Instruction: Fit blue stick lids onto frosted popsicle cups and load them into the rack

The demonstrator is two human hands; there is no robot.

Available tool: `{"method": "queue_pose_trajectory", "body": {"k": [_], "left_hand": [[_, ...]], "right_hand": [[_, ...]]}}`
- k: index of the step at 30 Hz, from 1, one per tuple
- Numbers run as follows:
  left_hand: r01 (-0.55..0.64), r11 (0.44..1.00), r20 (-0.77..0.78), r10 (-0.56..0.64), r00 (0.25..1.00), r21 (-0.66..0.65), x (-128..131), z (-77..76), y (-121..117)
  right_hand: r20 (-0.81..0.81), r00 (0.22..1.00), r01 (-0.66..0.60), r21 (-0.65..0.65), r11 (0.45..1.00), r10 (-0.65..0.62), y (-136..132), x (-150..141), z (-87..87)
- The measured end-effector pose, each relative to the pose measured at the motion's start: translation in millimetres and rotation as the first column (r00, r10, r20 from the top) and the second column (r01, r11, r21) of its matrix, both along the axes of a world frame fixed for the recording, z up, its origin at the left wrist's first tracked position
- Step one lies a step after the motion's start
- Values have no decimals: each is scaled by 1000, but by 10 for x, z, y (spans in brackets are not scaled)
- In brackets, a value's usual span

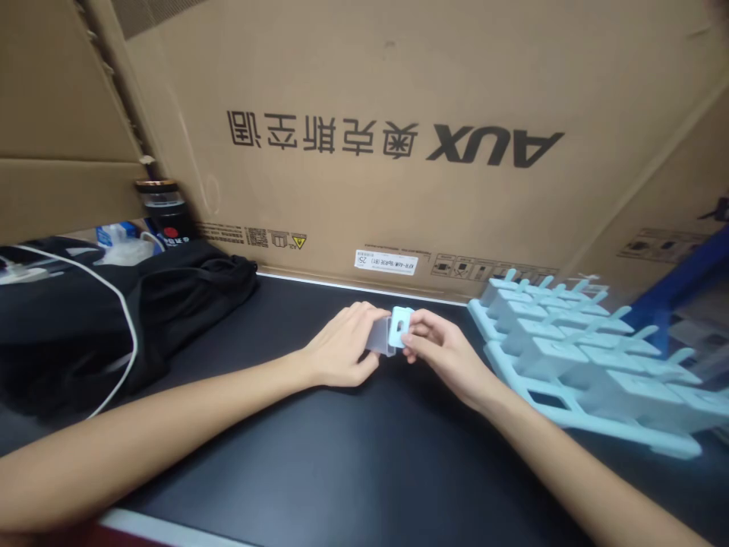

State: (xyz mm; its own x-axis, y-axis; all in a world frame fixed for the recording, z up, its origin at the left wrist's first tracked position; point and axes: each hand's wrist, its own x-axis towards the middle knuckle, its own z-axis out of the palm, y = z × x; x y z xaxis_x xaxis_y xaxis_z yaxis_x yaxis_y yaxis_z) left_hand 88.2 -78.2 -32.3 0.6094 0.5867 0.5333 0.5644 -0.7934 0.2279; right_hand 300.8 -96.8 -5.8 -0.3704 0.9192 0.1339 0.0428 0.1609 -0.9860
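Observation:
My left hand (345, 346) grips a small translucent plastic popsicle mold cup (380, 336) above the black tabletop. Pinched in my right hand (441, 346) is a light blue mold lid (400, 325) with a cut-out in its middle. The lid is up against the open end of the cup; whether it is seated there I cannot tell. Fingers cover part of both pieces. To the right stands a light blue rack (592, 429) with several popsicle molds (561, 357) in it, their stick-like handles pointing up.
A large cardboard box (319, 194) with upside-down print forms the back wall. On the left lie black cloth (187, 304) and a white cable (128, 311). Behind them stands a dark bottle (165, 213). The black table (342, 456) has a pale front edge.

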Motion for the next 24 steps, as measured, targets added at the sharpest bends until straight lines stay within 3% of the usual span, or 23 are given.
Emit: {"method": "queue_pose_trajectory", "body": {"k": [4, 8, 14, 18, 21, 24], "left_hand": [[-38, 999, -6, 38, 999, -9, -5, -19, 19], [-48, 998, -14, 47, 999, -39, -8, -39, 21], [100, 995, -82, -102, 991, -25, -42, -61, 59], [109, 993, -80, -112, 990, -47, -59, -55, 70], [113, 993, -87, -117, 989, -47, -59, -42, 51], [101, 995, -141, -101, 985, -6, -50, -26, 19]], "right_hand": [[25, 999, -21, -41, 999, 22, -59, -77, 4], [116, 993, 36, 20, 999, -38, -74, -84, 4], [240, 970, -62, 77, 995, 41, -45, -79, -109], [297, 951, -121, 100, 988, 87, -84, -101, -111], [527, 849, -168, 230, 958, 23, -93, -89, -54], [700, 691, -151, 385, 910, -182, 17, -15, -12]]}}
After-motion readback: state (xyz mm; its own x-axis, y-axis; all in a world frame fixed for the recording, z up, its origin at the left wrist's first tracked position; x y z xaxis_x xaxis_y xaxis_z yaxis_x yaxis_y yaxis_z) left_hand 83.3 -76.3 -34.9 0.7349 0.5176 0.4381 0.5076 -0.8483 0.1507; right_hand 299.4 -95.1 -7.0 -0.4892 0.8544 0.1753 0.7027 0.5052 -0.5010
